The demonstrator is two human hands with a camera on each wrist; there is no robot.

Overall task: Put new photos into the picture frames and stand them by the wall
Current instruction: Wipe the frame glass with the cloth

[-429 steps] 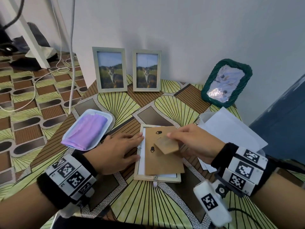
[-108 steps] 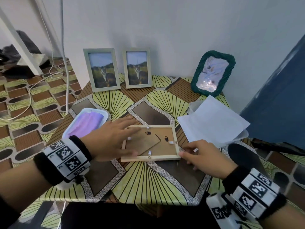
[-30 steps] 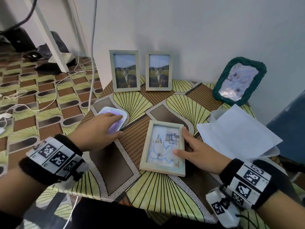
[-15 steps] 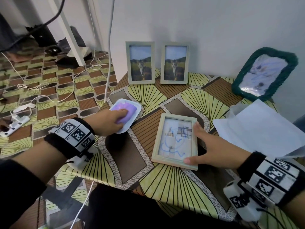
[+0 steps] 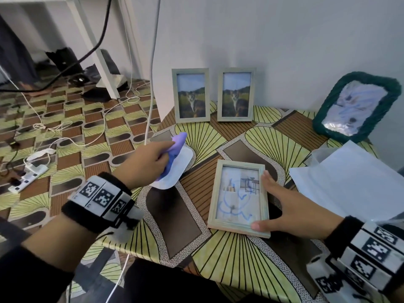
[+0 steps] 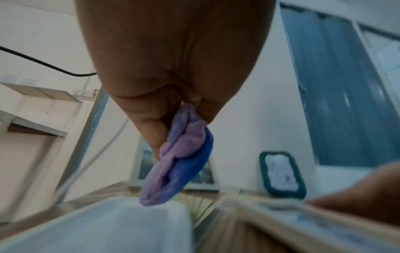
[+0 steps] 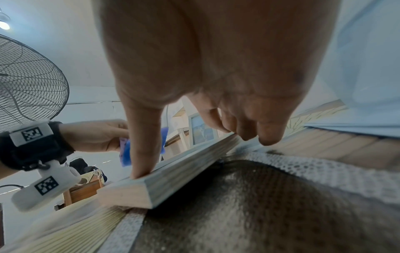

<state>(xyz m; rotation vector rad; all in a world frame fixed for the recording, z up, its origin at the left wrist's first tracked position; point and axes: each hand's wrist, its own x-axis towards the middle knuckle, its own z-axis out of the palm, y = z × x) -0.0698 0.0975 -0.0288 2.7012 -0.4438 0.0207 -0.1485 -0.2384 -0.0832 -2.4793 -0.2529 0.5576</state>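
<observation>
The table's cloth (image 5: 258, 147) carries yellow-green fans ribbed in black, brown striped bands, dark brown panels and speckled white borders. At twelve o'clock two pale grey-green wooden frames (image 5: 190, 95) (image 5: 236, 94) each show a tabby cat on green hills under blue sky. At two o'clock sits a dark green woven frame (image 5: 358, 107). The flat pale wooden frame (image 5: 239, 197) at centre holds a beige picture scrawled with blue lines. At ten o'clock a lilac-and-blue soft cloth (image 5: 173, 152) hangs above a white plastic tray (image 5: 175, 171). White paper sheets (image 5: 349, 189) lie at three o'clock. The wristbands (image 5: 99, 199) are black with white checkered tags.
</observation>
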